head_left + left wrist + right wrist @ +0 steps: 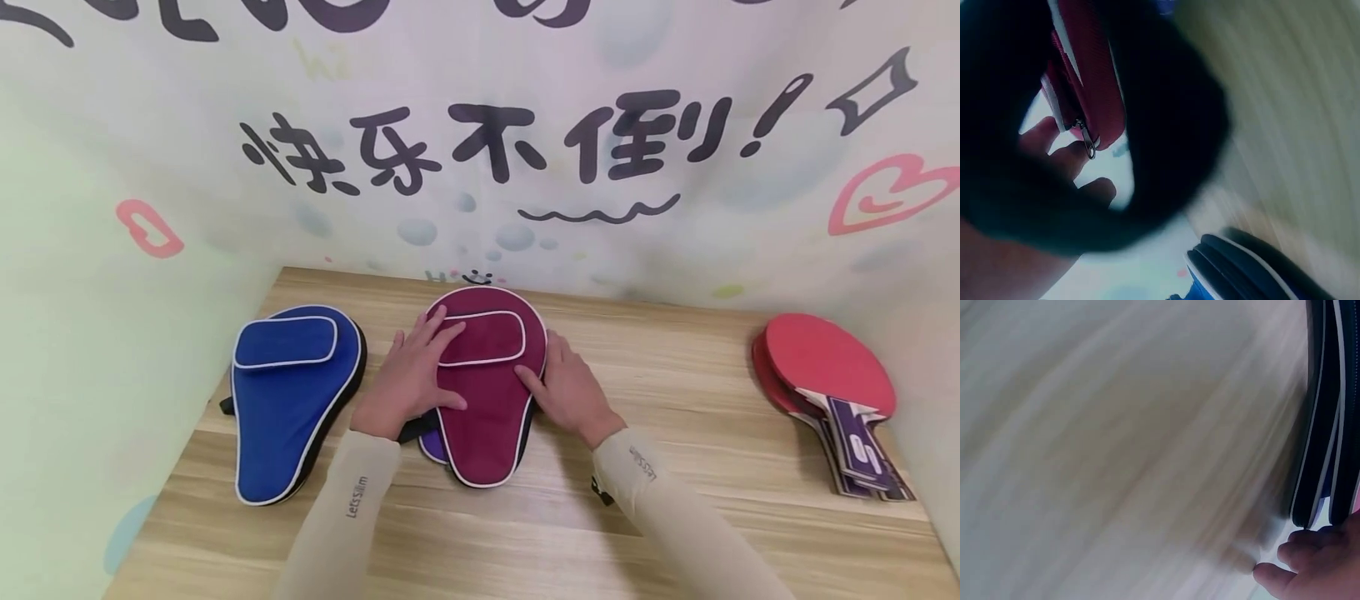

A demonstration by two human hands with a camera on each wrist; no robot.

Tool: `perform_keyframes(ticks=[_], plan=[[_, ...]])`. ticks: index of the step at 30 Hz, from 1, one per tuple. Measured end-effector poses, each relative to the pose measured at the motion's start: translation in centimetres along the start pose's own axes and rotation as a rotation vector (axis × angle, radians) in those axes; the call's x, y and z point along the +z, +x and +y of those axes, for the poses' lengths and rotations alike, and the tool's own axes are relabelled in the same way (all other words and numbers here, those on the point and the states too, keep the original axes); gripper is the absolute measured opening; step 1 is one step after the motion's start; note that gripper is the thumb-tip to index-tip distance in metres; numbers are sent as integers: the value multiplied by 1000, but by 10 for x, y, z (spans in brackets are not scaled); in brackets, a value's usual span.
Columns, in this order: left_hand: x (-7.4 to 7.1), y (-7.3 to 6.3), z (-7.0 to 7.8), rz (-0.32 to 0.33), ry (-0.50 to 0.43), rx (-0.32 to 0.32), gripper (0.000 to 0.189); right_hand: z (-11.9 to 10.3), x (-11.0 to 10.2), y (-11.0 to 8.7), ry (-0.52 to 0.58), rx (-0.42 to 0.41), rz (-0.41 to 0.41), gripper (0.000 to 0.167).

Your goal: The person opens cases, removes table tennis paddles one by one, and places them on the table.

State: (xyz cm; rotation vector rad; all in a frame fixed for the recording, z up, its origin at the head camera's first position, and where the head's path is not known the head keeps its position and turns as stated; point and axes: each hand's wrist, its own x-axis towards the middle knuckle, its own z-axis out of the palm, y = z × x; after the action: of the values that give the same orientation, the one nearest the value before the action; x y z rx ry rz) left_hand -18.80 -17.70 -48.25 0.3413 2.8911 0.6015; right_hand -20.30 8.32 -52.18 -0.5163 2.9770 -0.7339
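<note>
Across the left side of the maroon case (483, 429), the left hand (405, 375) is laid with fingers spread and thumb held apart, the fabric being touched rather than clasped. By the right hand (573, 392), the case's right edge is held, the thumb placed on its face and the fingers bent along its side. Beside the left fingers, a metal zipper pull (1088, 140) is shown in the left wrist view. The case is set near the middle of the wooden table (675, 383), its narrow end pointed toward the person. Under it, a purple item (433, 447) is mostly covered, with a black strap (417, 429) just beside it. Farther left, a similarly shaped blue case (285, 408) is laid. At the far right, red paddles (828, 358) are stacked. Behind, the wall (337, 233) is decorated with dark lettering (496, 137).
</note>
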Motion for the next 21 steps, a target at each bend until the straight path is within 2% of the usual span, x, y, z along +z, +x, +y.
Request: perform_keyframes(ticks=[4,7,9,12,15,18,21], plan=[[-1,-2,-4,-11,1,-21,113,-7,0,4,-23,20,-13,78],[-4,-6,0,-4,23,-19,111,-10,-5,4,-43,36,-29,82],[-7,-11,4,14,40,-8,108,-15,-8,4,-58,40,-10,83],[-17,-23,13,90,61,5,103,-30,-17,8,-56,12,74,81],[-30,-36,14,203,85,-17,98,-55,-22,14,-57,-59,169,76],[-43,-51,4,310,69,-74,92,-83,-21,17,-74,-141,209,73],[-56,-66,-13,387,1,-152,87,-111,-15,17,-75,-219,209,70]])
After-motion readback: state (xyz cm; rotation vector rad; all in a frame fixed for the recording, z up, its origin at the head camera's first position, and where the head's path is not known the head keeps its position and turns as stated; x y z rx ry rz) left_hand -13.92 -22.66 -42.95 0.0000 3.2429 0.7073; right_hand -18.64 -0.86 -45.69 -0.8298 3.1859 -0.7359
